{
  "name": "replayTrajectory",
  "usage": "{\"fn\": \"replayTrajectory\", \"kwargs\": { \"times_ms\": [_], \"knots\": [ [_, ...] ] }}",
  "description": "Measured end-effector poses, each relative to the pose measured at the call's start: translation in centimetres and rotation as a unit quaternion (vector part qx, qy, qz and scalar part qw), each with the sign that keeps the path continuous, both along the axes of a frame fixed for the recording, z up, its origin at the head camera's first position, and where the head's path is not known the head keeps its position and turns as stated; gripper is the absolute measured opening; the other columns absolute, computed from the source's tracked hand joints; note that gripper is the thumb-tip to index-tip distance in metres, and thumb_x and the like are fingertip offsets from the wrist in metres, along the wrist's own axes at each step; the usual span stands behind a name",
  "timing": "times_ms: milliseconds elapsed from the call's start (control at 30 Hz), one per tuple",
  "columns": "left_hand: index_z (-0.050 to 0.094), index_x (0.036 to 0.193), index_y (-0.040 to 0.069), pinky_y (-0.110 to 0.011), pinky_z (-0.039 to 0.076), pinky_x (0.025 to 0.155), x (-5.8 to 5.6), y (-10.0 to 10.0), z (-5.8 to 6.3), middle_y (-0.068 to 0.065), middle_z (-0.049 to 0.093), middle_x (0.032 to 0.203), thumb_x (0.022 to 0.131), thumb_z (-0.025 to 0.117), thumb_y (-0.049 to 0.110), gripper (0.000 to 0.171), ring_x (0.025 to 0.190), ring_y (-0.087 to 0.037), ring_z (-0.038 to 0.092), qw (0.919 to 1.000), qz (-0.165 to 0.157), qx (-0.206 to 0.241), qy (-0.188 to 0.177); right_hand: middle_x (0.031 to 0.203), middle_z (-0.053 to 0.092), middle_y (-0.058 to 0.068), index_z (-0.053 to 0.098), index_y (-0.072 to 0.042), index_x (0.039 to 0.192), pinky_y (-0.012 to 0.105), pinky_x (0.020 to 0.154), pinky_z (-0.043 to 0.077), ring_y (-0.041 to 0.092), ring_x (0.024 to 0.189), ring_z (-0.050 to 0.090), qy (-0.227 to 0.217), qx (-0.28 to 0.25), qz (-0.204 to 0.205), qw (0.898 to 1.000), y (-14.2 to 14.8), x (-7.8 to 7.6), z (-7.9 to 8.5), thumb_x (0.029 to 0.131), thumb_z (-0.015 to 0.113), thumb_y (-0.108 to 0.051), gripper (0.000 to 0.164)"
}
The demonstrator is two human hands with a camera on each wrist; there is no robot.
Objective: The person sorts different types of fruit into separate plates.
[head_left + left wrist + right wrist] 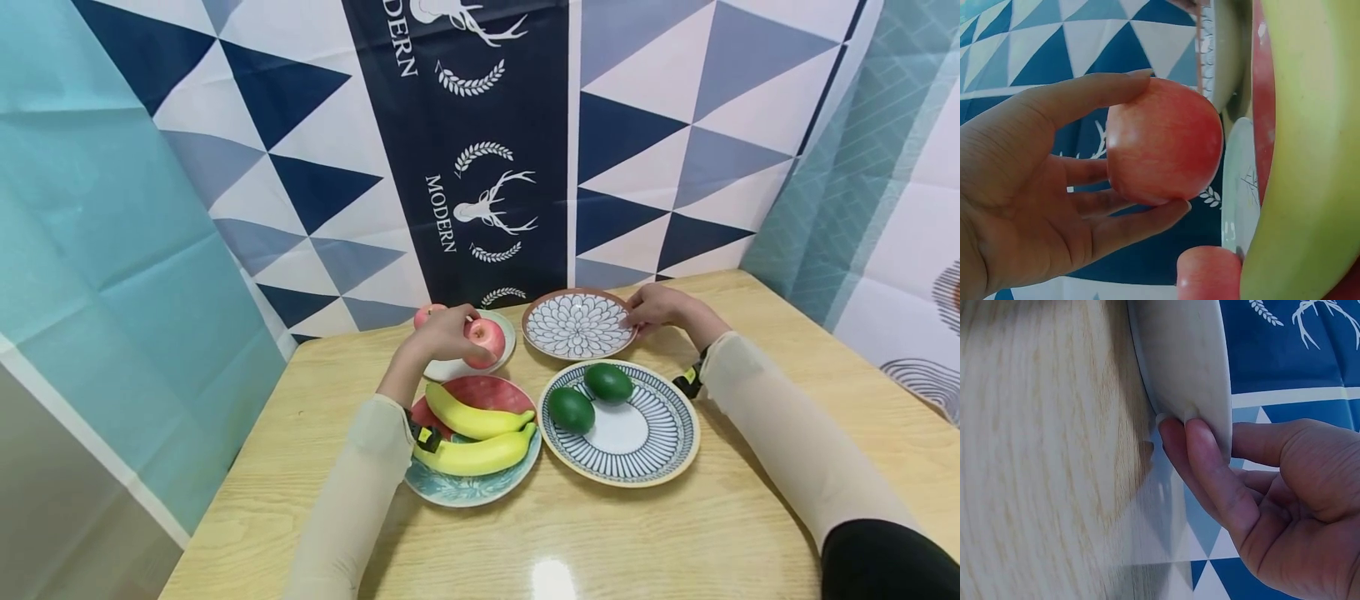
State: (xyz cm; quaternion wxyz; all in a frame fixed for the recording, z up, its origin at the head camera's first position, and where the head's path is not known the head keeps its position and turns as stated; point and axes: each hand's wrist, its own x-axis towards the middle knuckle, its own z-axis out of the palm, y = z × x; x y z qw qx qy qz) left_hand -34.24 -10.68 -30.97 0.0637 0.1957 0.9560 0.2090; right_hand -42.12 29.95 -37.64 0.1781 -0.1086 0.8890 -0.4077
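Note:
My left hand [441, 336] grips a red apple [486, 340] above a small pale plate [507, 328] at the back of the table. In the left wrist view, thumb and fingers wrap the sides of this apple [1166, 142]. A second apple [428, 313] lies by the plate's far left edge, partly behind the hand. My right hand [660, 307] pinches the right rim of a brown-edged plate with a white petal pattern [577, 327]. From the right wrist, the thumb is on one side of that plate [1188, 356], with fingertips against its underside.
Two bananas [480, 454] lie on a red and teal plate [467, 498] in front of the left hand. Beside it, a blue-striped plate [660, 454] carries two dark green avocado-like fruits [609, 382]. A patterned cloth [495, 167] hangs behind the wooden table [637, 542].

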Motion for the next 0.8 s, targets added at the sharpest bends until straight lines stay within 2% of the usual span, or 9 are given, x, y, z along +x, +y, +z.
{"fn": "replayTrajectory", "kwargs": {
  "times_ms": [300, 567, 800],
  "knots": [
    [0.058, 0.137, 0.006, -0.040, 0.051, 0.086, -1.9, 1.6, 0.6, -0.007, 0.063, 0.110, 0.080, 0.089, 0.038, 0.073, 0.105, -0.026, 0.057, 0.9975, -0.022, -0.065, 0.015, 0.082, 0.073, 0.010, 0.051, 0.027, 0.129, 0.028, 0.068, 0.061, 0.011, 0.068, 0.069, -0.015, -0.005, 0.000, 1.000, 0.1, -0.4, -0.2, 0.103, 0.063, -0.001, 0.039],
    [0.060, 0.131, 0.005, -0.036, 0.050, 0.088, -3.8, 3.0, 0.7, -0.007, 0.063, 0.111, 0.080, 0.089, 0.034, 0.066, 0.104, -0.024, 0.057, 0.9978, -0.030, -0.053, 0.025, 0.083, 0.073, 0.009, 0.053, 0.025, 0.130, 0.027, 0.067, 0.061, 0.011, 0.067, 0.069, -0.012, -0.009, -0.002, 1.000, -0.2, -0.4, -0.1, 0.102, 0.066, -0.003, 0.041],
    [0.061, 0.128, 0.007, -0.032, 0.050, 0.087, -4.3, 6.3, 1.2, -0.006, 0.065, 0.111, 0.079, 0.090, 0.034, 0.063, 0.103, -0.022, 0.058, 0.9977, -0.053, -0.029, 0.029, 0.084, 0.072, 0.010, 0.054, 0.024, 0.131, 0.028, 0.067, 0.061, 0.012, 0.068, 0.070, 0.005, 0.014, -0.003, 1.000, 0.1, -0.1, -0.1, 0.101, 0.068, -0.005, 0.044]
  ]
}}
